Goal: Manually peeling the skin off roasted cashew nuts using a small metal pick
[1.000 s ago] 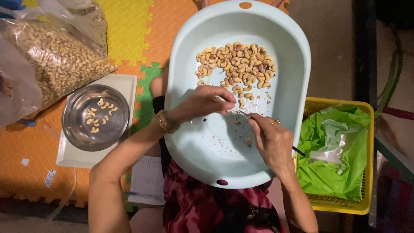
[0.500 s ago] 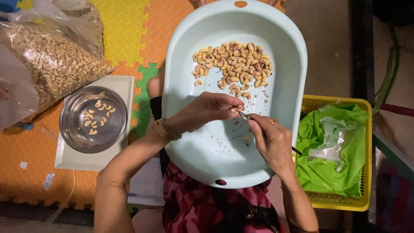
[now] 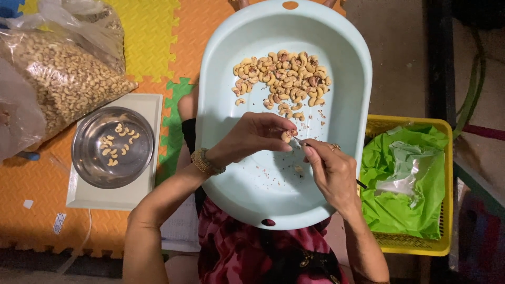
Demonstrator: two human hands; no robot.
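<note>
A pale blue oval basin rests on my lap with a pile of cashew nuts at its far end and bits of skin scattered on its floor. Over the middle of the basin, my left hand pinches a single cashew nut between fingertips. My right hand holds a thin metal tool whose tip touches that nut; the dark end of its handle sticks out behind the hand. A bracelet sits on my left wrist and a ring on my right hand.
A steel bowl holding several peeled cashews stands on a white tray at left. A large clear bag of cashews lies at upper left on orange and yellow foam mats. A yellow basket lined with green plastic sits at right.
Both hands stay together over the basin; they have shifted slightly while working the nut with the tool. The view has drifted a little.
</note>
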